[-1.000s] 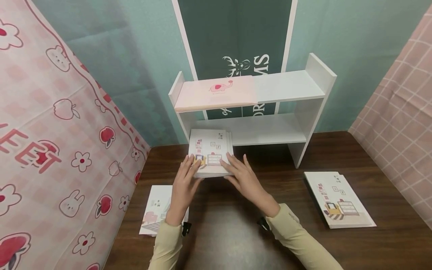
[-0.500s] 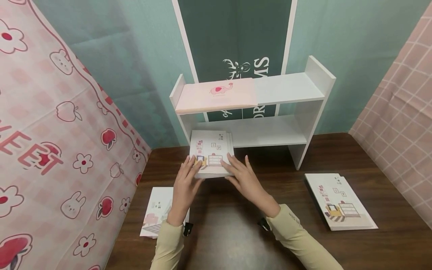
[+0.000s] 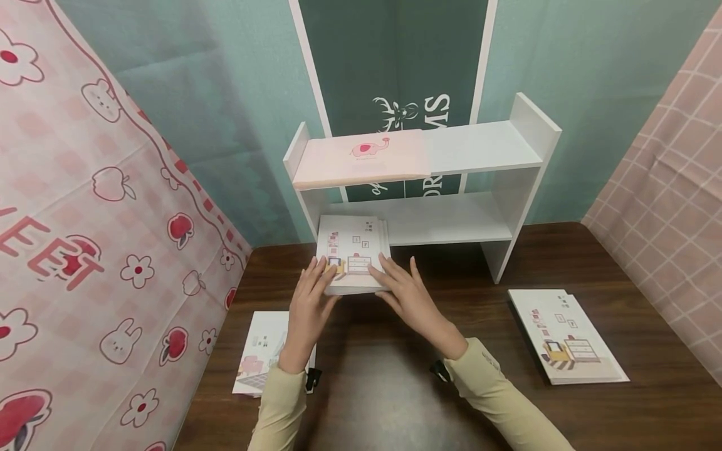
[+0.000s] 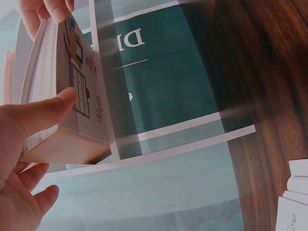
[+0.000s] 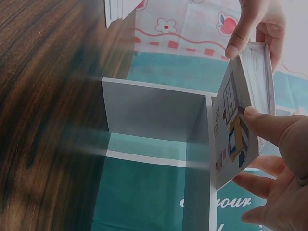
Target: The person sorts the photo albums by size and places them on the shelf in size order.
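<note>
A stack of white picture-covered books (image 3: 352, 238) lies at the left end of the lower board of a white shelf (image 3: 451, 216), its near edge jutting out. At the stack's near left corner my left hand (image 3: 307, 307) grips it, fingers over the top cover and thumb beneath. My right hand (image 3: 410, 300) grips the near right corner in the same manner. From below, the left wrist view shows the left thumb (image 4: 67, 96) on the cover of the lowest book. In the right wrist view, the right thumb (image 5: 252, 113) presses that cover too.
A pink elephant book (image 3: 366, 150) lies on the upper board's left half. Another white book pile (image 3: 566, 338) is on the dark wooden table (image 3: 372, 388) at right. More white books (image 3: 262, 351) lie at left, partly behind the left forearm. Patterned cloths hang around.
Both hands keep their grip on the stack, which stays in place at the left end of the lower board. The view shifts only slightly.
</note>
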{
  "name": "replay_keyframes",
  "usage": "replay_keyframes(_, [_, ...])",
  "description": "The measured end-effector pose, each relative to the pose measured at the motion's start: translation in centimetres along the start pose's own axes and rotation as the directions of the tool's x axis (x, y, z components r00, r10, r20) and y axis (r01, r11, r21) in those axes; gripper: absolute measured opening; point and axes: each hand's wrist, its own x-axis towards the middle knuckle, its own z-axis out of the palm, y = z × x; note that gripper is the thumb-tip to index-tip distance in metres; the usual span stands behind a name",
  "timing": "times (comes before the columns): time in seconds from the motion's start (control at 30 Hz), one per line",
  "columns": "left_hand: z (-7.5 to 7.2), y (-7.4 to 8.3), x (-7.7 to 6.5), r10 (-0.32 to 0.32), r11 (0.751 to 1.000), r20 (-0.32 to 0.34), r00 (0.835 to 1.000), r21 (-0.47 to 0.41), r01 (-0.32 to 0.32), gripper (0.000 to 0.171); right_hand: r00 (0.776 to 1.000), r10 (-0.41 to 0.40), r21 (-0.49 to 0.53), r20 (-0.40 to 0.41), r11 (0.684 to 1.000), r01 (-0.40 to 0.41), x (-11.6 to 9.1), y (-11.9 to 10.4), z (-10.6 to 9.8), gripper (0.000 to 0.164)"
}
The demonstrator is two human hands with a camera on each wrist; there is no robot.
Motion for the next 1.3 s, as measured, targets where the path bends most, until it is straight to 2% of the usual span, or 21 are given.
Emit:
replay_keyframes(0.23, [0.0,-0.2,0.2,0.021,1.0,0.001,1.0,0.006,-0.021,0.069,1.0,0.008,-0.011,0.023,1.0,-0.008,0.2,0.0,-0.2,0.053])
replay_keyframes(0.47, [0.2,-0.3,0.4,0.039,0.998,0.027,0.999,0.057,-0.04,0.072,0.999,0.012,-0.028,0.036,1.0,-0.011,0.5,0.2,-0.2,0.054])
replay_keyframes(0.73, [0.5,-0.5,0.4,0.028,0.998,0.034,0.999,0.059,-0.03,0.074,0.999,0.01,-0.032,0.043,0.999,-0.008,0.6,0.3,-0.2,0.055])
replay_keyframes(1.3, [1.0,-0.5,0.6,0.055,0.996,0.001,0.998,0.072,-0.055,0.068,1.0,0.015,-0.023,0.027,1.0,-0.015,1.2,0.5,0.1,0.054])
